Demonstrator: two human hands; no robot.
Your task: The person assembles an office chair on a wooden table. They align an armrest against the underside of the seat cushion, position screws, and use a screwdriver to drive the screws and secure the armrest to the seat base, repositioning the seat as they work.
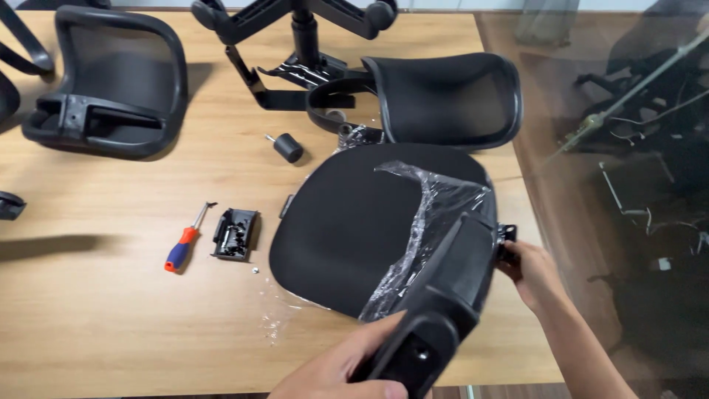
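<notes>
A black office-chair seat cushion [347, 222] lies flat on the wooden table [111, 325], partly covered by crumpled clear plastic wrap [428, 214]. Over its right edge I hold a black plastic armrest [450, 288], tilted. My left hand [347, 373] grips the armrest's lower post end at the bottom of the view. My right hand [533, 272] holds its far end by a small black bracket [506, 238] at the seat's right side.
A red-and-blue screwdriver [185, 244] and a small black plastic part [236, 233] lie left of the seat. A black knob [286, 147], two mesh backrests [111, 81] [450, 96] and a chair base [303, 29] sit farther back. The table's right edge borders a glass panel [613, 185].
</notes>
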